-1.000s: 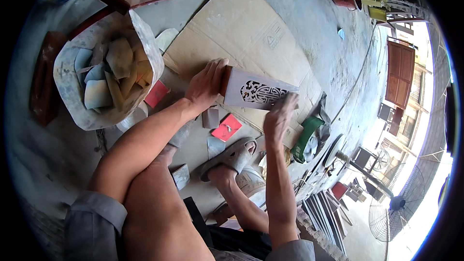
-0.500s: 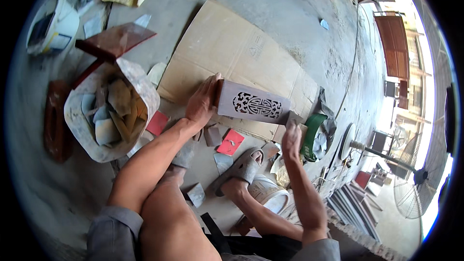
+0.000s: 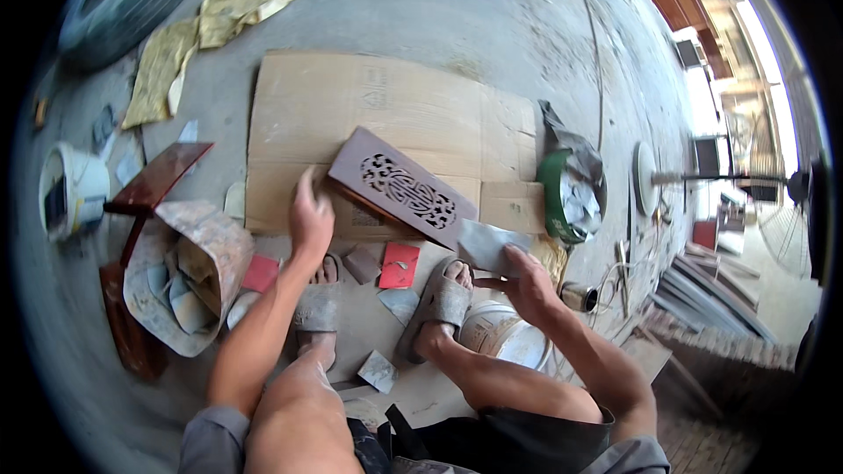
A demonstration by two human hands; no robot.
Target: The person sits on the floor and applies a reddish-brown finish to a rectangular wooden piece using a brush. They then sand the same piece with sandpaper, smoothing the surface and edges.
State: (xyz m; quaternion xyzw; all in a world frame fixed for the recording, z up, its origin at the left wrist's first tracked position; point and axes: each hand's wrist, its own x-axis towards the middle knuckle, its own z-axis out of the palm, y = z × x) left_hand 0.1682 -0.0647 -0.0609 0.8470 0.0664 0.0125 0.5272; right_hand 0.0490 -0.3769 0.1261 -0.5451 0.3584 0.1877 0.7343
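Note:
A carved wooden panel [image 3: 402,186] with a pierced pattern lies tilted on a flattened cardboard sheet [image 3: 386,114]. My left hand [image 3: 309,215] rests at the panel's near left end, fingers curled against its edge. My right hand [image 3: 525,279] is to the right of the panel and pinches a grey sheet of sandpaper [image 3: 487,246] that touches the panel's right corner. My feet in grey sandals [image 3: 437,307] sit just below the panel.
A sack of sandpaper scraps [image 3: 189,272] stands at the left beside dark red wooden boards [image 3: 156,177]. Red and grey paper scraps [image 3: 399,265] lie by my feet. A white bucket [image 3: 70,189] is far left, a green container [image 3: 562,197] and a fan stand [image 3: 654,180] at right.
The panel has come down from being held up between both hands onto the cardboard. My right hand has left the panel and now holds the sandpaper. The view has tilted forward.

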